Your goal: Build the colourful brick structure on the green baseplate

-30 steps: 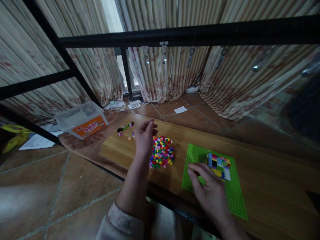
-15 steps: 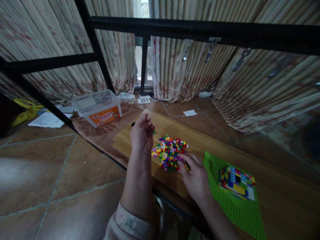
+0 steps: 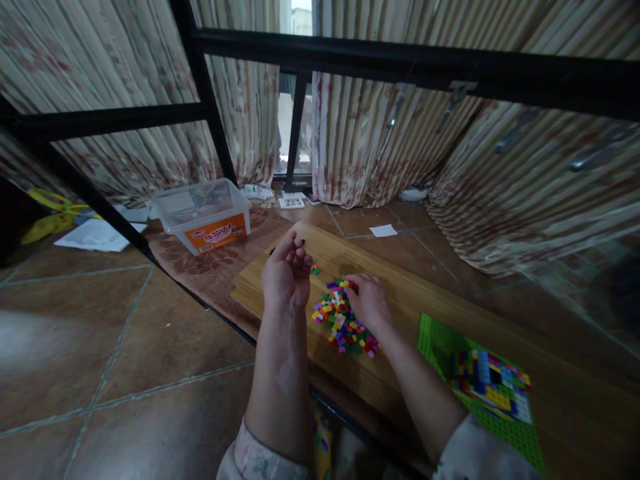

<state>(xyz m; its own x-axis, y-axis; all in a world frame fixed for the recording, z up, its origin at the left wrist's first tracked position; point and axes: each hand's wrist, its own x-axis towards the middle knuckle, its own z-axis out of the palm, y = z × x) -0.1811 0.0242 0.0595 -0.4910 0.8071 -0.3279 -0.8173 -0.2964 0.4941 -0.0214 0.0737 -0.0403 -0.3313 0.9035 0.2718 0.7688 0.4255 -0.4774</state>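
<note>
A loose pile of small coloured toy bricks lies on the wooden board. My right hand is at the far right side of the pile, its bent fingers touching the bricks; whatever is between the fingertips is hidden. My left hand is held palm up, left of the pile and above the board, with its fingers curled in. What it holds, if anything, does not show. To the right, a block of built-up bricks sits on a green studded baseplate.
The wooden board rests on a brown patterned cloth. At the back left stands a clear plastic box with an orange label. A black metal frame crosses in front of curtains. White paper lies on the tiled floor.
My right hand has moved away from me, from the pile's near right side to its far side. The pile's outline has changed. My left hand stays curled in nearly the same place.
</note>
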